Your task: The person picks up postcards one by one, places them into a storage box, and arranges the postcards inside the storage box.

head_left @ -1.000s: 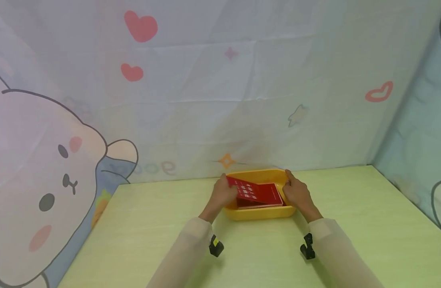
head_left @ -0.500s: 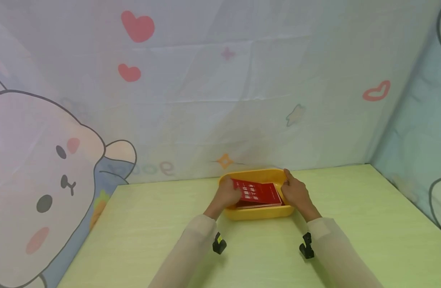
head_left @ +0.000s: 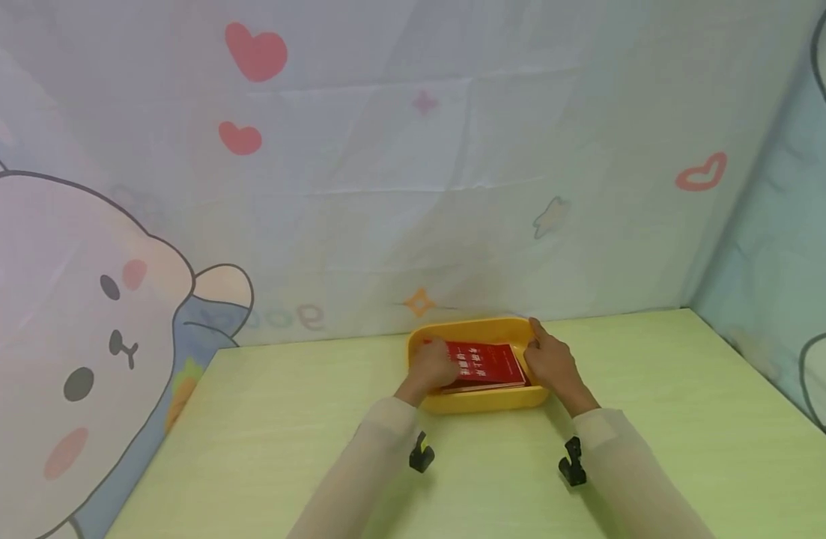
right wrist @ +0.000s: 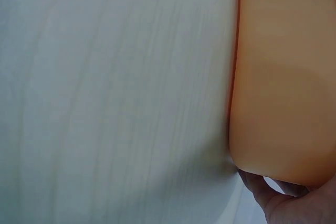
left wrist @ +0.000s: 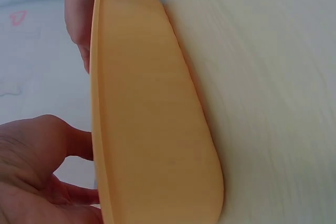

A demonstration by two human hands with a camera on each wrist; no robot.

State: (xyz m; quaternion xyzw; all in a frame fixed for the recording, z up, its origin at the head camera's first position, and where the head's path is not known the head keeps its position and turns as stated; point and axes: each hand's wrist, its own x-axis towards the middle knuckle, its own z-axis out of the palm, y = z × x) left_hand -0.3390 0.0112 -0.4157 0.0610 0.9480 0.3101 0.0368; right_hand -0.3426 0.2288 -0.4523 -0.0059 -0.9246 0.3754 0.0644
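A yellow plastic basin (head_left: 487,403) stands on the table near the back wall. Inside lies a red book (head_left: 496,362) with white writing on its cover, and pale page edges show along its front. My left hand (head_left: 434,365) reaches over the basin's left part and grips the book's left end. In the left wrist view, that hand's fingers (left wrist: 79,142) pass behind the rim, so their tips are hidden. My right hand (head_left: 554,364) holds the basin's right end, thumb along the rim. In the right wrist view, its fingers (right wrist: 257,184) curl against the basin's lower corner.
The pale yellow-green table (head_left: 305,427) extends to both sides and in front of the basin. A printed cloth wall (head_left: 359,224) with hearts and a cartoon animal rises right behind it. Another cloth wall (head_left: 770,247) borders the right side. Black wrist devices (head_left: 573,462) hang below both sleeves.
My left hand has moved right and down into the basin. The red book's raised left end has gone down, so it lies flatter. My right hand stays at the basin's right end.
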